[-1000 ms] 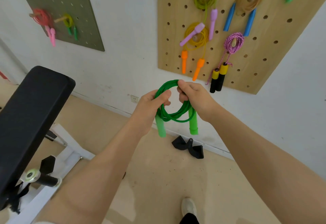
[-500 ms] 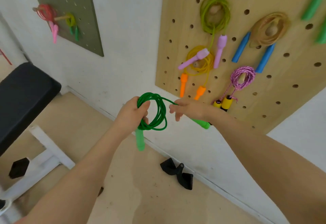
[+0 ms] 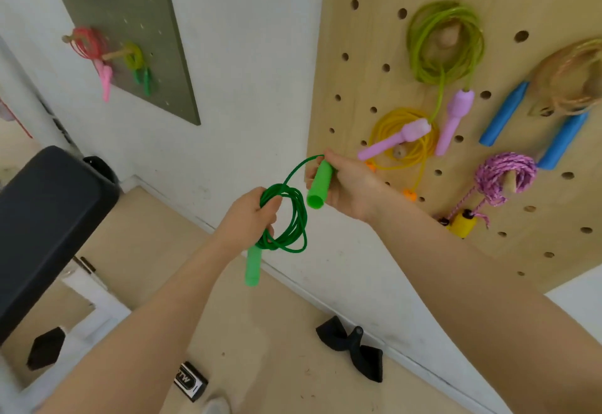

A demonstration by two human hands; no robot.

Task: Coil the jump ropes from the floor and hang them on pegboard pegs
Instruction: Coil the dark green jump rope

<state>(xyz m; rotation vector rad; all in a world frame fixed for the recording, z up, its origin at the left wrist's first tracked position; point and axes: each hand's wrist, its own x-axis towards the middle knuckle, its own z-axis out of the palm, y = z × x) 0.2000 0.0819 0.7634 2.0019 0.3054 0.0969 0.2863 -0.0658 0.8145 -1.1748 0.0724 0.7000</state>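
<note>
1. Head view: the left hand grips the coiled green jump rope, with one green handle hanging below the fist.
2. The right hand holds the other green handle just in front of the wooden pegboard, near its lower left corner.
3. On the pegboard hang a lime rope, a yellow rope, a tan rope with blue handles and a pink braided rope.
4. A grey pegboard to the left carries two small ropes.
5. On the floor lie a black strap by the wall and a black bench at the left edge.
</note>
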